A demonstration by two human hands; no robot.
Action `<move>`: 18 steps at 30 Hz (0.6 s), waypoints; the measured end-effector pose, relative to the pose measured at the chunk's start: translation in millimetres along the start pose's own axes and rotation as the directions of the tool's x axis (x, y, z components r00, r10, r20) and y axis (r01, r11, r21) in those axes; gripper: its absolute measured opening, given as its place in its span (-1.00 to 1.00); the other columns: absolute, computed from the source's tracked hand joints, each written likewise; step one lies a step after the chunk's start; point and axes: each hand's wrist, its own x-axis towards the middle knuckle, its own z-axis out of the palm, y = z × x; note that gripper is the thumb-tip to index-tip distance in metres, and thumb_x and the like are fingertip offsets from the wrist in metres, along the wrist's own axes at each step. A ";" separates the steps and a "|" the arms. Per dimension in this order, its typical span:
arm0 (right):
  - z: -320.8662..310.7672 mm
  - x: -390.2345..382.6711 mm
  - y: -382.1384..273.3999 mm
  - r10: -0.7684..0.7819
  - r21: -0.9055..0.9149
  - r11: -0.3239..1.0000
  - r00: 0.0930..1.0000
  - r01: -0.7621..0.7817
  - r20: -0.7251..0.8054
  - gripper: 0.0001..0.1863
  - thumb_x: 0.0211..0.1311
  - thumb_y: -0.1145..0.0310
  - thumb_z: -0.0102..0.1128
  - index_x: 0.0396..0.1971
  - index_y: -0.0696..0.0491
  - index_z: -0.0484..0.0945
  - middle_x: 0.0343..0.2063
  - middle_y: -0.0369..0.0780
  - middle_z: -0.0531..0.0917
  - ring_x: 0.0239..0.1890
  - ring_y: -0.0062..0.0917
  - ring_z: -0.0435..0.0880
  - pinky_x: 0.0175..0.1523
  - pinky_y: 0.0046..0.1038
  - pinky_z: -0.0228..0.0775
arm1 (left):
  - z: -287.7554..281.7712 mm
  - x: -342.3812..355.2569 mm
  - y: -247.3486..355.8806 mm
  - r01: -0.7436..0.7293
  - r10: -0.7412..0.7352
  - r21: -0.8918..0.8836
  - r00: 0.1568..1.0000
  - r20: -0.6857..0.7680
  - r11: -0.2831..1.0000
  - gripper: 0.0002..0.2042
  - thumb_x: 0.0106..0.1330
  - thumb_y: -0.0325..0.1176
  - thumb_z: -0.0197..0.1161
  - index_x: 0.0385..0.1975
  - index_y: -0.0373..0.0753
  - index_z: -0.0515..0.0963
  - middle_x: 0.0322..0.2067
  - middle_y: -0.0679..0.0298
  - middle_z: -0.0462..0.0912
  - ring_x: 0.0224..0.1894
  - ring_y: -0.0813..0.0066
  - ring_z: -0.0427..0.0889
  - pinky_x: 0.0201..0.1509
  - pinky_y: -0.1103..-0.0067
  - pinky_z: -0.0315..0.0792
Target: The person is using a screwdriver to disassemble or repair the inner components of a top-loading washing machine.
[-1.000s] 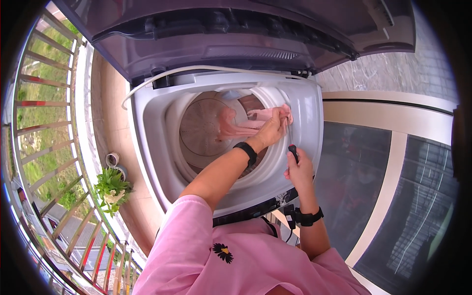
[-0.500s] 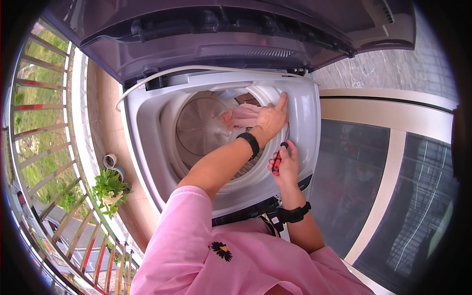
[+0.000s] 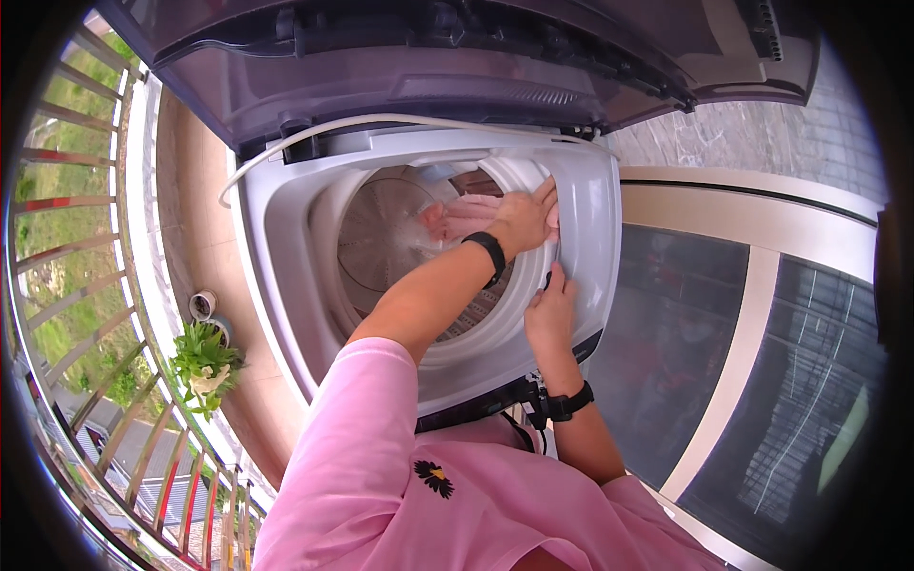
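A top-loading washing machine stands before me with its lid raised. My left hand reaches across to the right side of the tub opening, its fingers at the rim and closed on a pink cloth. The cloth trails into the round tub, and a bit of it shows past my fingers. Just nearer to me, my right hand is wrapped round a screwdriver. Its thin shaft points up along the tub rim toward my left hand. Most of its handle is hidden in my fist, and the tip cannot be made out.
The dark lid rises at the back, with a pale hose across the machine's rear edge. A metal railing and a potted plant are on the left. Dark glass panels in a pale frame stand on the right.
My right hand has turned over the screwdriver, so its red handle no longer shows. My left hand has shifted slightly at the rim, its fingers less stretched out.
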 end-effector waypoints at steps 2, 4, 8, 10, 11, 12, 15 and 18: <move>-29.1 1.8 -25.3 -0.004 -0.072 0.997 0.996 0.010 0.086 -0.45 0.18 0.51 0.02 0.23 0.13 0.29 -0.34 0.01 0.56 -0.35 0.00 0.61 -0.20 -0.06 0.50 | -0.2 -0.7 -1.2 0.027 -0.027 -0.001 0.999 0.021 1.000 -0.33 0.25 -0.08 0.11 0.36 -0.21 0.18 0.43 0.13 0.09 -0.19 0.23 0.71 -0.05 0.37 0.52; -44.4 8.0 -39.4 0.139 -0.211 0.975 0.938 -0.074 0.316 -0.46 0.14 0.53 0.02 0.19 0.22 0.31 -0.27 0.17 0.57 -0.22 0.13 0.60 -0.06 -0.03 0.44 | -2.0 -3.0 -5.0 0.032 -0.032 -0.024 0.999 0.002 0.999 -0.35 0.24 -0.11 0.09 0.33 -0.24 0.21 0.42 0.11 0.10 -0.17 0.21 0.70 -0.03 0.38 0.52; -54.0 10.0 -41.3 0.191 -0.280 0.956 0.913 -0.089 0.361 -0.49 0.16 0.49 0.02 0.16 0.26 0.33 -0.28 0.22 0.58 -0.20 0.10 0.61 -0.06 -0.01 0.44 | -6.6 -0.8 0.9 0.039 -0.036 -0.116 0.999 0.032 0.992 -0.33 0.20 -0.14 0.07 0.34 -0.26 0.19 0.42 0.10 0.11 -0.15 0.19 0.70 0.00 0.38 0.51; -53.6 4.2 -32.7 0.182 -0.236 0.966 0.919 -0.102 0.349 -0.51 0.21 0.45 -0.01 0.16 0.24 0.34 -0.33 0.19 0.61 -0.21 0.10 0.61 -0.05 -0.01 0.44 | -8.6 0.4 2.8 0.016 -0.010 -0.081 0.998 0.070 0.997 -0.30 0.19 -0.15 0.08 0.35 -0.29 0.16 0.43 0.10 0.09 -0.13 0.19 0.70 0.02 0.37 0.50; -58.0 3.4 -33.6 0.177 -0.233 0.968 0.919 -0.097 0.352 -0.51 0.21 0.45 -0.01 0.16 0.24 0.34 -0.33 0.19 0.61 -0.21 0.10 0.61 -0.05 -0.01 0.44 | -12.3 -1.5 0.4 0.022 -0.015 -0.096 0.997 0.078 0.995 -0.28 0.18 -0.14 0.09 0.37 -0.28 0.14 0.43 0.10 0.09 -0.10 0.21 0.69 0.03 0.39 0.50; -66.7 3.6 -35.8 0.189 -0.201 0.973 0.898 -0.115 0.398 -0.50 0.21 0.45 0.00 0.17 0.25 0.32 -0.29 0.20 0.61 -0.20 0.12 0.61 -0.04 -0.03 0.44 | -13.4 -3.3 -1.2 0.027 -0.020 -0.094 0.997 0.078 0.995 -0.28 0.18 -0.14 0.09 0.37 -0.28 0.14 0.43 0.10 0.09 -0.10 0.21 0.69 0.03 0.39 0.50; -75.0 5.6 -34.8 0.213 -0.144 0.976 0.872 -0.165 0.441 -0.51 0.23 0.44 0.00 0.18 0.24 0.32 -0.23 0.20 0.61 -0.16 0.10 0.61 -0.03 -0.06 0.45 | -16.0 -9.1 -2.0 0.018 -0.011 -0.058 0.993 0.116 0.998 -0.29 0.19 -0.12 0.10 0.36 -0.29 0.16 0.42 0.08 0.11 -0.09 0.21 0.68 0.04 0.39 0.49; -68.8 6.2 -21.0 0.266 -0.021 0.958 0.860 -0.286 0.436 -0.55 0.27 0.41 0.00 0.16 0.21 0.36 -0.22 0.16 0.63 -0.13 0.05 0.62 -0.02 -0.07 0.44 | -18.8 -11.3 -2.9 -0.012 0.017 -0.044 0.993 0.117 0.999 -0.30 0.21 -0.12 0.10 0.35 -0.29 0.18 0.41 0.07 0.13 -0.09 0.20 0.68 0.05 0.39 0.49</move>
